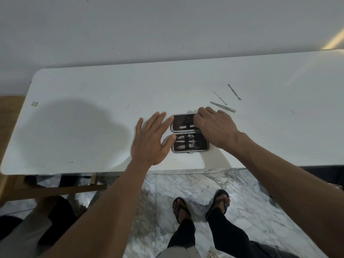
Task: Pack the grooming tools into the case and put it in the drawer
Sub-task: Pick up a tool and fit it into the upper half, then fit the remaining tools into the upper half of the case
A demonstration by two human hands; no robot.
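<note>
A small dark grooming case (183,118) lies open on the white table (83,108). Its near half holds nail clippers and scissors (193,144) under straps. A nail file (186,126) sits in the far half. My left hand (150,138) lies flat with straight fingers against the case's left edge. My right hand (214,125) covers the case's right side, fingers curled down onto the far half; what it pinches is hidden. Three loose metal tools lie beyond it: tweezers (223,107), a thin pick (220,97) and a cuticle pusher (234,92).
The table's near edge runs just in front of the case, with marble floor (186,183) and my sandalled feet below. A wooden frame (55,189) stands under the table's left end. Another person's leg (55,211) shows at lower left.
</note>
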